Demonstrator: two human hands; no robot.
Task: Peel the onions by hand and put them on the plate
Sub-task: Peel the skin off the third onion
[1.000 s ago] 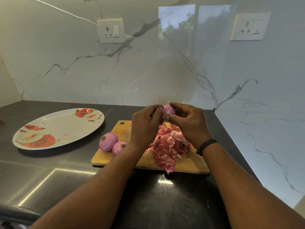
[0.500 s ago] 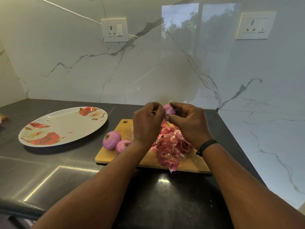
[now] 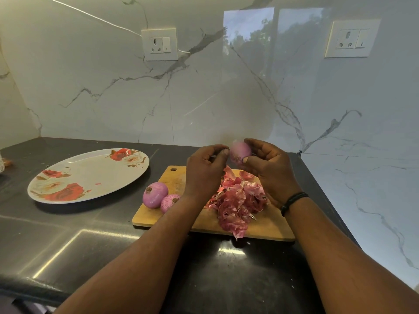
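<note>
My right hand (image 3: 269,168) grips a small pink onion (image 3: 239,151) above the wooden cutting board (image 3: 267,225). My left hand (image 3: 205,172) is just left of it, thumb and fingertips pinched together at the onion's side; whether a bit of skin is between them I cannot tell. Two peeled onions, a bigger one (image 3: 155,194) and a smaller one (image 3: 170,202), lie on the board's left end. A heap of reddish onion skins (image 3: 238,201) covers the board's middle. The oval floral plate (image 3: 90,175) lies to the left with no onions on it.
The dark counter (image 3: 68,241) meets white marble walls at the back and right. Two wall sockets, one (image 3: 159,44) at left and one (image 3: 352,38) at right, sit high on the back wall. The counter's front edge runs at lower left.
My hands have drawn slightly apart; the onion now shows more fully in my right hand. The camera view has shifted a little.
</note>
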